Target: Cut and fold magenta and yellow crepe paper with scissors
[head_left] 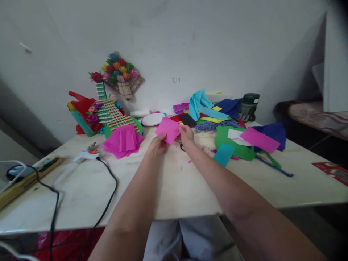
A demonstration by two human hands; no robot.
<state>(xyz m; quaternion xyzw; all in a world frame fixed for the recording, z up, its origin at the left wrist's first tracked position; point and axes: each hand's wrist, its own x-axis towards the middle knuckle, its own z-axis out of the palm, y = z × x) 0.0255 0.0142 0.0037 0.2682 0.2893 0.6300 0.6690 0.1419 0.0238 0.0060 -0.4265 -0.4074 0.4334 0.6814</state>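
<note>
Between my two hands a pink square of paper (169, 128) is held up over the table, tilted toward me. My left hand (158, 144) pinches its lower left edge, thumb on top. At its right corner my right hand (186, 137) has its fingers closed on the same sheet. Dark scissors (182, 146) lie partly hidden beneath the right hand. Small pink scraps (189, 161) are scattered on the table beside it. To the left rests a fanned pile of pink paper pieces (123, 141).
A glue gun (87, 155) with a black cord lies left, near a power strip (29, 177). Behind stand a paper-flower guitar (104, 108) and a white disc (152, 119). Coloured sheets (236, 145), blue yarn (214, 125), a phone (187, 120) and a dark green jar (248, 107) occupy the right.
</note>
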